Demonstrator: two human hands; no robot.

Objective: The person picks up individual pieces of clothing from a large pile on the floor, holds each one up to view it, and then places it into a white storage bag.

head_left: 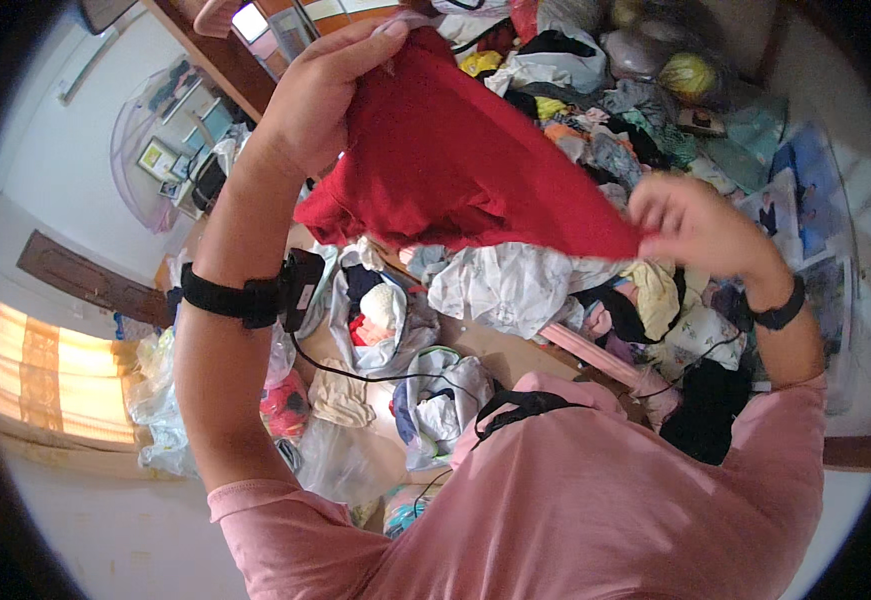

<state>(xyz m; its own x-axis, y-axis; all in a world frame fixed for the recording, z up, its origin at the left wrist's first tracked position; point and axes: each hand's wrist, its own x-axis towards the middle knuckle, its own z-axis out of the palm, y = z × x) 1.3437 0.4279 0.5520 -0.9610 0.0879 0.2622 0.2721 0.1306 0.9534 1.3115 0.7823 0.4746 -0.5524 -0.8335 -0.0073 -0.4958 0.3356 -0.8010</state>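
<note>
A red cloth garment (445,150) is stretched out in the air between my two hands. My left hand (330,85), raised high, pinches its upper left corner between thumb and fingers. Lower down on the right, my right hand (690,225) grips another corner, its fingers somewhat smeared by motion. The cloth slants down from left to right and hangs in folds below my left hand. Its exact kind cannot be made out. Behind and beneath it lies a white patterned cloth (505,288).
A large heap of mixed clothes (620,140) spreads behind the red cloth. Open bags of clothes (380,310) and a clear plastic bag (330,460) lie nearer me. A pink post (595,352) stands below the heap. Clear plastic bins (820,290) are at the right. A thin black cable (355,377) runs from my left armband.
</note>
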